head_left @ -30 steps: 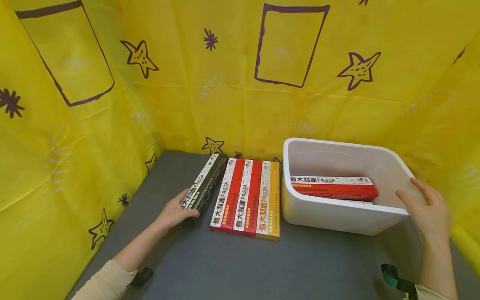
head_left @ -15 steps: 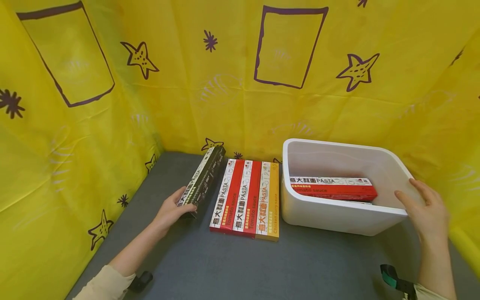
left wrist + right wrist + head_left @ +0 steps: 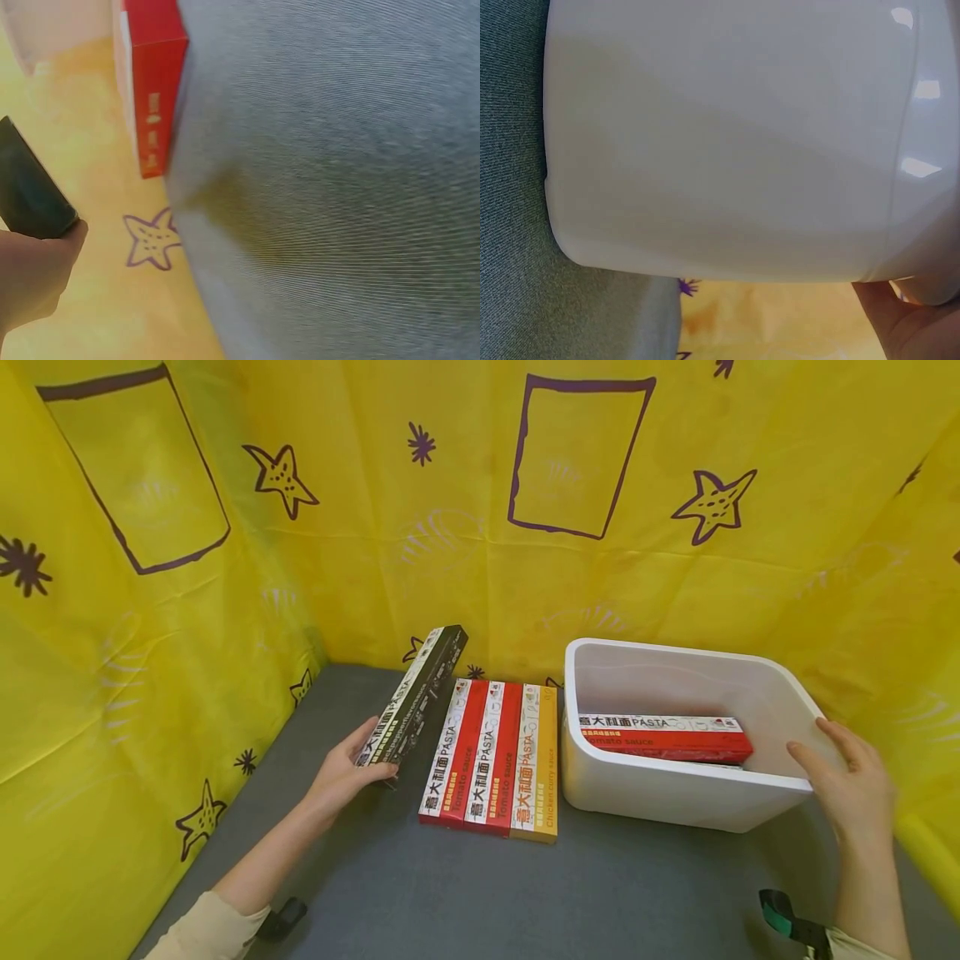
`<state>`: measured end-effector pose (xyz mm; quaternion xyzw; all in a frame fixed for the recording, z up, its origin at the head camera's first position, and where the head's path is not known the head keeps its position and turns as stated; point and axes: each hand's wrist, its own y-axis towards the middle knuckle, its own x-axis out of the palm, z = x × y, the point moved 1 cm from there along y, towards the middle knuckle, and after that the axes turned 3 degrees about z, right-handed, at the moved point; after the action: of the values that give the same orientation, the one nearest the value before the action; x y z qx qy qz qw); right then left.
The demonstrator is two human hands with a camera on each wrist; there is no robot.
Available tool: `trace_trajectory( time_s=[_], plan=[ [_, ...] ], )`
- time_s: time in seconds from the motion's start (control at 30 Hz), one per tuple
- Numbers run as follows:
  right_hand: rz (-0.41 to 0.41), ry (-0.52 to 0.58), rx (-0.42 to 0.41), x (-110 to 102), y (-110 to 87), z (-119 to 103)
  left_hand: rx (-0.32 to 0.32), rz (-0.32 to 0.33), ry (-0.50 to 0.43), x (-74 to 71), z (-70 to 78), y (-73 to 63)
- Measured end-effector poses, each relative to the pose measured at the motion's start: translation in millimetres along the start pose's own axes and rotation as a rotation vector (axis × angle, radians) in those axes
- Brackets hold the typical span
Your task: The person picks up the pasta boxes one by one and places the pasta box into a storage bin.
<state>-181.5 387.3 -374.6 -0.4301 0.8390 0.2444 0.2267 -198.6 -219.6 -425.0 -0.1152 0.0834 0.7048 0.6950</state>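
In the head view my left hand (image 3: 348,772) grips the near end of a black pasta box (image 3: 416,702) between thumb and fingers. Its far end is tilted up, off the grey table. In the left wrist view the hand (image 3: 34,270) and black box (image 3: 30,187) show only at the left edge. To its right lie two red tomato sauce pasta boxes (image 3: 453,752) and a yellow chicken curry pasta box (image 3: 536,760), side by side. My right hand (image 3: 858,785) holds the rim of a white bin (image 3: 675,797) at its right end.
Inside the bin a red tomato sauce pasta box (image 3: 667,739) lies crosswise, with part of something else under it. Yellow patterned cloth (image 3: 450,568) hangs behind and at both sides of the grey table (image 3: 480,893). A dark strap (image 3: 787,918) is near the right wrist.
My left hand has lifted the black pasta box: its far end rises from beside the row to well above the table. The right hand stays on the bin rim.
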Motion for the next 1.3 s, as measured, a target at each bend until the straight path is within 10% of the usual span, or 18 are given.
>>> trace_trajectory(
  time_s=[1.3],
  plan=[
    [0.012, 0.002, -0.011, 0, -0.2, 3, 0.295, -0.144, -0.164, 32.0, 85.0, 7.0]
  ],
)
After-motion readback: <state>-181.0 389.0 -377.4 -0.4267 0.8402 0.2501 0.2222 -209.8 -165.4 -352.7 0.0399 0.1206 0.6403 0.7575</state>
